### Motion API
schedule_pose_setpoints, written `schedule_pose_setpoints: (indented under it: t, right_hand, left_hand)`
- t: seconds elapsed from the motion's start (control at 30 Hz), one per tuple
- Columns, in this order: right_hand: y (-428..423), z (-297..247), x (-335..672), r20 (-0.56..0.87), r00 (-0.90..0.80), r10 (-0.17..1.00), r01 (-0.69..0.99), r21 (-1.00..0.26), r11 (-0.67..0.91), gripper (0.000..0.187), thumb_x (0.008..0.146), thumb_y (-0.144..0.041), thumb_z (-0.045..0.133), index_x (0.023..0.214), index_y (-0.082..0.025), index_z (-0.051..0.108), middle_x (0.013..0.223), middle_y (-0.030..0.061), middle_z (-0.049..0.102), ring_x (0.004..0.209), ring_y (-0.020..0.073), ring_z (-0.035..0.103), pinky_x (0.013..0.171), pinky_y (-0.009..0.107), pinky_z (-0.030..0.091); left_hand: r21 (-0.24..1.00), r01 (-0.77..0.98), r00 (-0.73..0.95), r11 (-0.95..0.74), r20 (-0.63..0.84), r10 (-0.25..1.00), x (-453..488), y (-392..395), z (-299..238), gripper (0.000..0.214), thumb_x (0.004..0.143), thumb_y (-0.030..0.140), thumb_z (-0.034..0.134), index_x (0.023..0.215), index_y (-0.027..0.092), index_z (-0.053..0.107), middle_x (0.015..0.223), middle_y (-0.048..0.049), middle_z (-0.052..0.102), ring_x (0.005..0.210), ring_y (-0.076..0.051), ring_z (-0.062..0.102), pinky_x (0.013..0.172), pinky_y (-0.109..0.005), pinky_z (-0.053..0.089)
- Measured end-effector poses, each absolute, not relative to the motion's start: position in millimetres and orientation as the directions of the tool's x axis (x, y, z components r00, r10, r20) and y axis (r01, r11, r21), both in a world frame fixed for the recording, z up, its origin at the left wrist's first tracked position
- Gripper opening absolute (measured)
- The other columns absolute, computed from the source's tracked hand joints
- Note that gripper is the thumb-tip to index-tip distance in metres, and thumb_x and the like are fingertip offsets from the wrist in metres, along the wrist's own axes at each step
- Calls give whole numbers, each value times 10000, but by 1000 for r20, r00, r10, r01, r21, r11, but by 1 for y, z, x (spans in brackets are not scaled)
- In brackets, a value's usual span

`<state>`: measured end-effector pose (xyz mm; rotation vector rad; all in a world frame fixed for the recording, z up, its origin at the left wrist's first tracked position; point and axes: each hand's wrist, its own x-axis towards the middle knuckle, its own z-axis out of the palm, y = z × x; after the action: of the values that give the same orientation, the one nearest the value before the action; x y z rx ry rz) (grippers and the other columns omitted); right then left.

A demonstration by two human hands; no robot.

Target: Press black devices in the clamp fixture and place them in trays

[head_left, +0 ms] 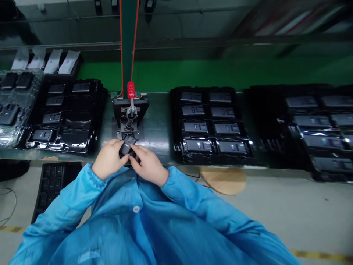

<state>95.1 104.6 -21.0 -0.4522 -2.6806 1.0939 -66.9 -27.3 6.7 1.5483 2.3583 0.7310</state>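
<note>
Between both hands is a small black plastic device (126,145) with pale lettering on its face, tilted a little. My left hand (109,157) grips its left side, fingers bent round it and thumb at the lower edge. From the right, my right hand (147,164) pinches it with thumb and fingers. Just beyond the device stands a toggle clamp with a red handle (131,90), mounted on a black fixture (118,110). Whether the device touches the fixture's base I cannot tell.
Black trays of similar dark devices lie left (78,141) and right (176,129), with a blurred tray stack (264,121) farther right. A clear tray (24,121) is at far left. A green strip (128,40) with orange edges rises behind the clamp. A round wooden stool (224,180) sits below the bench.
</note>
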Motion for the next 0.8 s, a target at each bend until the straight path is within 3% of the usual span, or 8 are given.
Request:
schedule_pose_setpoints:
  t: [0.23, 0.8]
  right_hand:
    - [126, -5, 78, -70, -949, 306, 287, -591, 754, 528, 1028, -281, 581, 1535, -134, 587, 1397, 174, 704, 1221, 285, 724, 1096, 425, 587]
    - [142, -5, 75, -112, -962, 249, 270, -528, 805, 482, 1076, -294, 535, 1538, -177, 610, 1400, 139, 696, 1201, 265, 728, 1061, 394, 592]
  left_hand:
    - [579, 754, -423, 312, 65, 904, -70, -24, -8, 472, 858, 225, 787, 1310, 123, 697, 1220, -174, 732, 1162, -338, 716, 1083, -507, 602]
    - [556, 758, -534, 340, 231, 813, -53, -28, -39, 501, 900, 395, 835, 1321, 173, 679, 1250, -161, 725, 1187, -350, 697, 1071, -546, 588]
